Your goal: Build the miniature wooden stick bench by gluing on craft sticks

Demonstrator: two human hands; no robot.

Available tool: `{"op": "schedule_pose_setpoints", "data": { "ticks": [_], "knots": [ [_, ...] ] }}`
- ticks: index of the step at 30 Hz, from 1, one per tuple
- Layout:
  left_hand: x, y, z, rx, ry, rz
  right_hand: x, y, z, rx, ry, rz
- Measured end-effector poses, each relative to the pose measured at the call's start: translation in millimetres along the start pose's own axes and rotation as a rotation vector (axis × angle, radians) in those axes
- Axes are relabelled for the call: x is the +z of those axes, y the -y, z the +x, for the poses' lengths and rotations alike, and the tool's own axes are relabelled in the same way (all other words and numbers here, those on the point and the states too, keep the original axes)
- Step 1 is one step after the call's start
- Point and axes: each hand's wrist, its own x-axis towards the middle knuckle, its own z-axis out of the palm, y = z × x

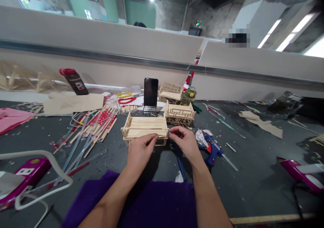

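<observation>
A small model bed-like frame (pixel 145 124), made of pale wooden sticks with a slatted top and raised ends, stands on the dark table in front of me. My left hand (pixel 141 148) is at its front edge, thumb and forefinger pinched together; what lies between them is hidden. At the front right corner is my right hand (pixel 186 141), its thumb and forefinger closed around something too small to make out. A dark blue tool handle (pixel 181 163) lies under my right hand. Just right of it rests a blue glue gun (pixel 212 150) with a clear glue stick in its back.
Behind stand two more stick models (pixel 180 112), a phone (pixel 151 92) on a stand and a green bottle (pixel 189 95). Loose sticks (pixel 101 120) and scissors (pixel 128 98) lie left. Magenta power strips (pixel 27 174) sit at both sides. A partition (pixel 101 57) closes the back.
</observation>
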Motion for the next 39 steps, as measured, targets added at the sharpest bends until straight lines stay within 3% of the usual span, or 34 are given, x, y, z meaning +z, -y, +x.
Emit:
{"op": "schedule_pose_setpoints", "data": {
  "ticks": [21,39],
  "knots": [
    [7.6,7.6,9.2,-0.12,0.058,-0.342,6.0,-1.7,0.8,0.053,0.033,0.087],
    [9.4,2.7,6.2,-0.081,0.011,-0.228,5.4,-1.5,0.7,0.046,0.049,0.054]
  ]
}}
